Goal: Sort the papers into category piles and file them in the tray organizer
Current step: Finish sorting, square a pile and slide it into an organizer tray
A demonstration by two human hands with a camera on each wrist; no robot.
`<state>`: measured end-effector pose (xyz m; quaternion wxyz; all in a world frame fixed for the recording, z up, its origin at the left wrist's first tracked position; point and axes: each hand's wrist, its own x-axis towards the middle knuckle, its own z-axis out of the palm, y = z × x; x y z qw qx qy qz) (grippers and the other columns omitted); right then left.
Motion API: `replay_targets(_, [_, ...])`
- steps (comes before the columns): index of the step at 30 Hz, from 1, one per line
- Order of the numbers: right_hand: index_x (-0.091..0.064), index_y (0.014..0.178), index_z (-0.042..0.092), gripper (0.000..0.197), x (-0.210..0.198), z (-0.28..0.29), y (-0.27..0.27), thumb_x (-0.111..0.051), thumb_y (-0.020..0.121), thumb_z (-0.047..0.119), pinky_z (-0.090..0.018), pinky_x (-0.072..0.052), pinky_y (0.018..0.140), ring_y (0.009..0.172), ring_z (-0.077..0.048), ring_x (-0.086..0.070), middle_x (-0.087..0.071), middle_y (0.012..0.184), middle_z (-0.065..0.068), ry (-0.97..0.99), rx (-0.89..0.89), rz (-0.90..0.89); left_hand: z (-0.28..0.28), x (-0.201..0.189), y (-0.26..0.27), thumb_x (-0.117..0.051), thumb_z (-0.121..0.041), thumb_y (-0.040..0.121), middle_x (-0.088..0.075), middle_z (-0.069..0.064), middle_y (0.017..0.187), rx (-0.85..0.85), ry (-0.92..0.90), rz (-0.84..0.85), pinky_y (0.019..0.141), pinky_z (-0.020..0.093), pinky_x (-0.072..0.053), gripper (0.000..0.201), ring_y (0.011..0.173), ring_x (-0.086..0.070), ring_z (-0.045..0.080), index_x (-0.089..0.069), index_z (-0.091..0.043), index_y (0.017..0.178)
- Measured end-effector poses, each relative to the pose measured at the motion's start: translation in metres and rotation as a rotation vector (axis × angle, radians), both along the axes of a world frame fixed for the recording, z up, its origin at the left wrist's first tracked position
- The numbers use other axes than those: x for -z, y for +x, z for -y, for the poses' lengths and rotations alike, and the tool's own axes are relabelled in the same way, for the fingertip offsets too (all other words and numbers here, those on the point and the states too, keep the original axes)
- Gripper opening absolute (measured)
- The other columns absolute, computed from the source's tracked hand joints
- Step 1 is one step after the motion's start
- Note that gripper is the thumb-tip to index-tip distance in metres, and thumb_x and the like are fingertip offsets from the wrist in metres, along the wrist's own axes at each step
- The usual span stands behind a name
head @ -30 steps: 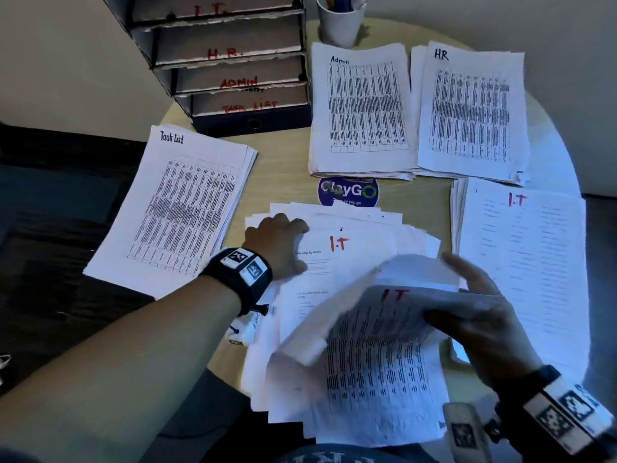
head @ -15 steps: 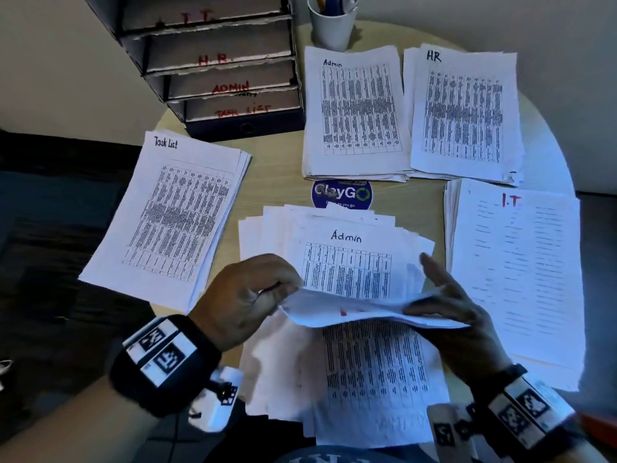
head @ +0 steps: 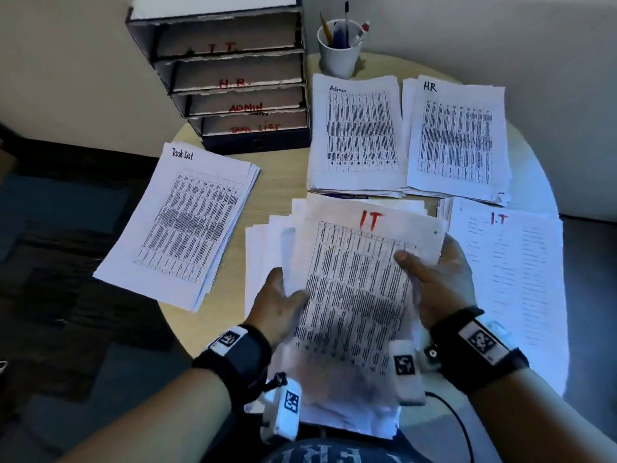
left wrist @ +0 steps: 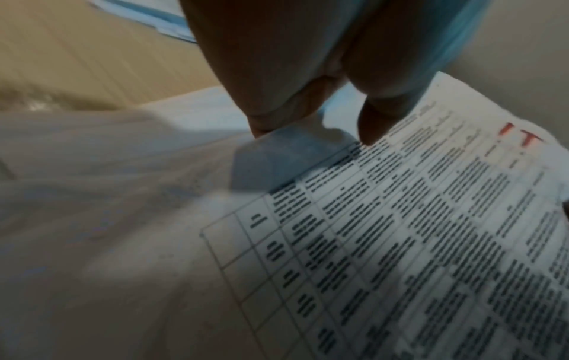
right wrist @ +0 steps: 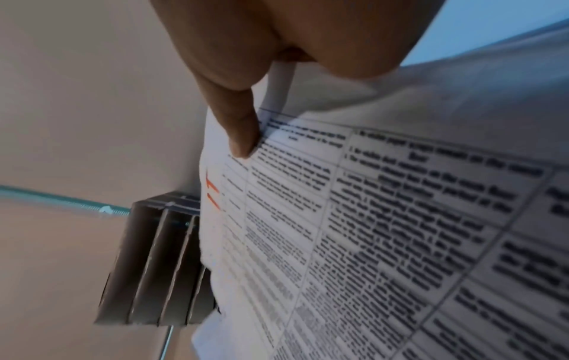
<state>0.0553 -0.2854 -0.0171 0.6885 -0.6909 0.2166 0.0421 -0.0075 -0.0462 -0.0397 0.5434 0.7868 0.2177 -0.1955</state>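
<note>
Two hands hold one sheet headed "IT" (head: 360,279) above the loose unsorted papers (head: 267,248) at the desk's (head: 283,182) near edge: the left hand (head: 278,304) pinches its left margin, and the right hand (head: 437,282) grips its right edge, thumb on top. The I.T pile (head: 510,279) lies just right; the tray organizer (head: 233,78) stands behind.
</note>
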Motion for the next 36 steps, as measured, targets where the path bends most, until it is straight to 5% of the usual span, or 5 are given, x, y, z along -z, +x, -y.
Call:
replay_targets(9, [-0.055, 0.133, 0.017, 0.063, -0.11, -0.032, -0.016, -0.073, 0.074, 0.029, -0.049, -0.033, 0.111, 0.125, -0.027, -0.05, -0.059, 0.126, -0.005, -1.088, -0.529, 0.865, 0.018, -0.101, 0.03, -0.041, -0.023, 0.093, -0.061, 0.007, 0.111, 0.554, 0.718, 0.522, 0.075, 0.038, -0.043, 0.03, 0.099, -0.059, 0.032, -0.049, -0.018, 0.121])
replay_targets(13, [-0.05, 0.124, 0.019, 0.042, -0.139, -0.057, -0.018, -0.058, 0.082, 0.019, -0.036, -0.045, 0.078, 0.089, -0.027, -0.067, -0.07, 0.093, -0.001, -1.406, -0.927, 0.562, 0.034, -0.147, 0.033, -0.057, -0.013, 0.07, -0.062, -0.005, 0.081, 0.819, 0.899, 0.785, 0.06, 0.032, -0.037, 0.028, 0.072, -0.063, 0.023, -0.061, -0.027, 0.094])
replay_targets(23, [-0.066, 0.068, 0.023, 0.015, -0.112, 0.022, 0.008, -0.081, 0.069, 0.026, -0.019, -0.043, 0.054, 0.053, 0.001, -0.052, -0.061, 0.06, 0.005, -0.515, -0.499, 0.135, -0.048, -0.123, 0.035, -0.081, -0.035, 0.072, -0.043, 0.012, 0.144, -0.283, 0.332, 0.408, 0.108, 0.036, -0.035, 0.092, 0.131, -0.044, 0.025, -0.035, -0.015, 0.149])
replay_targets(27, [-0.071, 0.082, 0.022, 0.011, -0.119, 0.021, 0.006, -0.079, 0.076, 0.018, -0.043, -0.056, 0.063, 0.066, -0.017, -0.062, -0.071, 0.077, -0.011, -0.348, -0.409, 0.239, -0.022, -0.114, 0.043, -0.082, -0.033, 0.071, -0.064, -0.002, 0.119, -0.207, -0.381, 0.186, 0.087, 0.036, -0.046, 0.065, 0.109, -0.061, 0.019, -0.053, -0.019, 0.128])
replay_targets(36, [-0.073, 0.098, 0.014, 0.019, -0.101, -0.003, 0.003, -0.076, 0.08, 0.009, -0.029, -0.06, 0.069, 0.079, -0.01, -0.072, -0.076, 0.082, 0.012, -0.207, -0.151, 0.398, 0.001, -0.146, 0.052, -0.051, -0.016, 0.099, -0.067, 0.008, 0.119, -0.151, -0.198, 0.662, 0.095, 0.048, -0.054, 0.026, 0.113, -0.063, 0.026, -0.055, -0.013, 0.125])
